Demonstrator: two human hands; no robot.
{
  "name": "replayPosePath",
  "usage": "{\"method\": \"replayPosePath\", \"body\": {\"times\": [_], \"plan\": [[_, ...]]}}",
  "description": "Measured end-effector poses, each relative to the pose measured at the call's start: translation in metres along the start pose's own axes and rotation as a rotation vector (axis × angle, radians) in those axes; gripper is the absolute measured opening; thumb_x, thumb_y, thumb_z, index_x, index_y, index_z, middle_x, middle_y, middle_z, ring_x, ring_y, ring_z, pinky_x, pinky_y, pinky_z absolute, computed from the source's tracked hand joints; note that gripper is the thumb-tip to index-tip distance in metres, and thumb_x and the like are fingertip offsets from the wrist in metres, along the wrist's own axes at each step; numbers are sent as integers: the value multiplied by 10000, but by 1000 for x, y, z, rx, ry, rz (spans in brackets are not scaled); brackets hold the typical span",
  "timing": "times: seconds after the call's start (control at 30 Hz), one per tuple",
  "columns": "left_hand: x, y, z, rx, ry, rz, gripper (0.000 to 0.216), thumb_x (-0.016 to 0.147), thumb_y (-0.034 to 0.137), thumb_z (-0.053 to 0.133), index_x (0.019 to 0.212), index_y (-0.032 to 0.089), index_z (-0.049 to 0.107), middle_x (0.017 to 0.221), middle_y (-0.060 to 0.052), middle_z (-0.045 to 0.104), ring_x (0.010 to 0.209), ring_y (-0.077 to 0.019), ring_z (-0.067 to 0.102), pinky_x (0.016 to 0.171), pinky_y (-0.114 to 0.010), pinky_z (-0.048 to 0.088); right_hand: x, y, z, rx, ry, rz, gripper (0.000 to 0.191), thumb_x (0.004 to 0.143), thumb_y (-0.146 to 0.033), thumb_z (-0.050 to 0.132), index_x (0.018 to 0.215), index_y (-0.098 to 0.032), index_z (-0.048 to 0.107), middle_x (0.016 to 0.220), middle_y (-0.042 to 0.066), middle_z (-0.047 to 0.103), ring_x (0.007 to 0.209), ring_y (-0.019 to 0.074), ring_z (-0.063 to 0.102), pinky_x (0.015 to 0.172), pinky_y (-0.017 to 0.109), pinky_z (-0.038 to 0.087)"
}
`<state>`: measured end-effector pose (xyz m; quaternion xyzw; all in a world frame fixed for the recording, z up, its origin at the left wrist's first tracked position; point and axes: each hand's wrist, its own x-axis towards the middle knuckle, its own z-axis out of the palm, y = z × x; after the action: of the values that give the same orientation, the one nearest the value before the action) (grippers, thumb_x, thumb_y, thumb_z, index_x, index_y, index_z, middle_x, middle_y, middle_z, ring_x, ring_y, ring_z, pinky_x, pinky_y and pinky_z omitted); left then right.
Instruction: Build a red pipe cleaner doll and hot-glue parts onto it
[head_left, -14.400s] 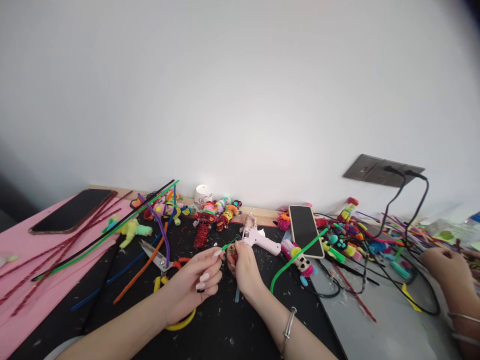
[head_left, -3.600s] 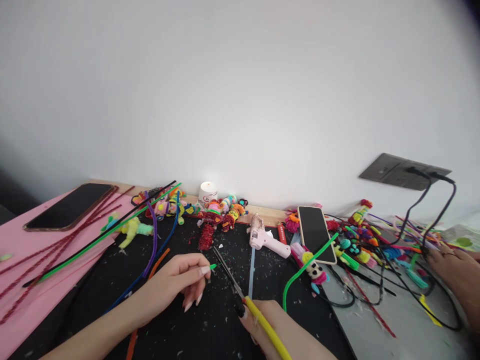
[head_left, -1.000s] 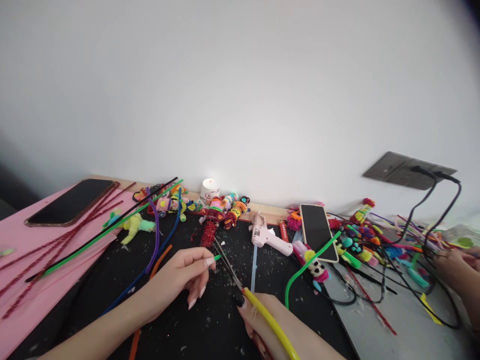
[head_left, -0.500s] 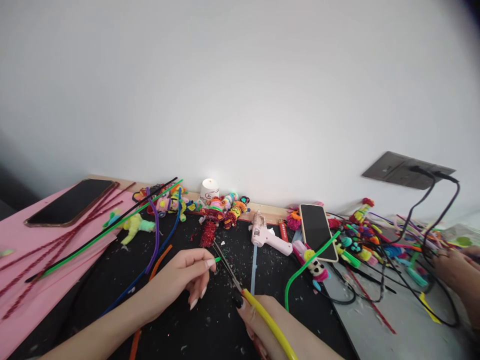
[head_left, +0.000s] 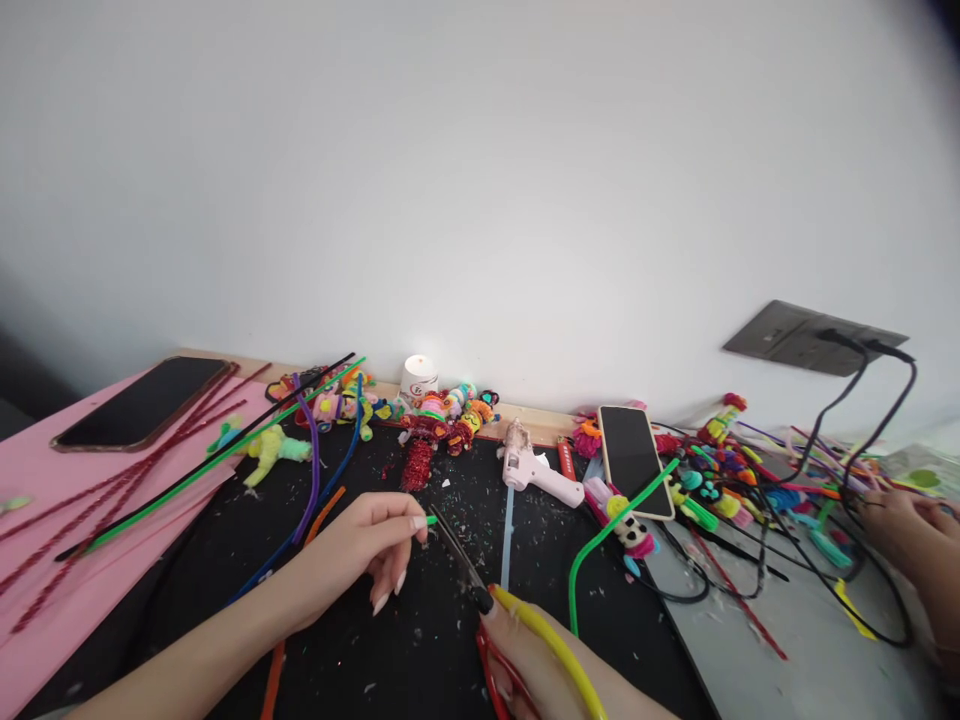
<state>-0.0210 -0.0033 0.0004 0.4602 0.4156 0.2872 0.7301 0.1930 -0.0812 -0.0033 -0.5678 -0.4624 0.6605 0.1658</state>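
My left hand (head_left: pixel 386 540) pinches a short green pipe cleaner piece (head_left: pixel 430 520), whose tip pokes out past the thumb and forefinger. In my right hand (head_left: pixel 517 640) is a pair of scissors (head_left: pixel 459 548) with yellow and red handles. Their blades point up and left, and the tips are close to the green piece; whether they touch it I cannot tell. Just beyond my left hand lies a red tinsel bundle (head_left: pixel 417 466). A long bent green pipe cleaner (head_left: pixel 592 545) rests to the right of the scissors.
A pink glue gun (head_left: pixel 536 472) and a pale-cased phone (head_left: pixel 636 462) lie toward the wall. Pipe cleaner figures (head_left: pixel 469 425) line the back by a paper cup (head_left: pixel 419 378). Another phone (head_left: pixel 142 405) rests on pink sheets at left. Another person's hand (head_left: pixel 904 525) is among cables and pipe cleaners.
The scissors' blades have shifted slightly down and their red handle has swung out, more visible now. My left hand has moved a little left, still pinching the green piece.
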Motion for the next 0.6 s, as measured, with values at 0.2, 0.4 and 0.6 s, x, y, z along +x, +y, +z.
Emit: {"method": "replayPosePath", "body": {"times": [0.2,0.4,0.6], "plan": [[-3,9,-11,210,166,115,221,821,373,509,693,192,507,416,56,546,285,-82,422,337,-177,333,-20,-7,-19,-13,24,-32,532,884,-622,286,687,-232,591,439,-39,514,356,41,488,362,151,273],[-5,19,-28,749,347,208,236,836,381,482,684,203,511,460,52,545,349,-124,514,426,-220,382,-33,-31,-25,-441,272,-192,229,802,-412,558,661,-237,602,640,12,622,553,98,572,417,161,358],[3,15,-57,1089,441,253,282,893,395,368,835,207,570,532,32,604,459,-159,592,511,-240,398,-23,-43,4,-714,250,-131,177,747,-323,572,650,-176,591,592,13,605,488,93,483,421,197,292]]}}
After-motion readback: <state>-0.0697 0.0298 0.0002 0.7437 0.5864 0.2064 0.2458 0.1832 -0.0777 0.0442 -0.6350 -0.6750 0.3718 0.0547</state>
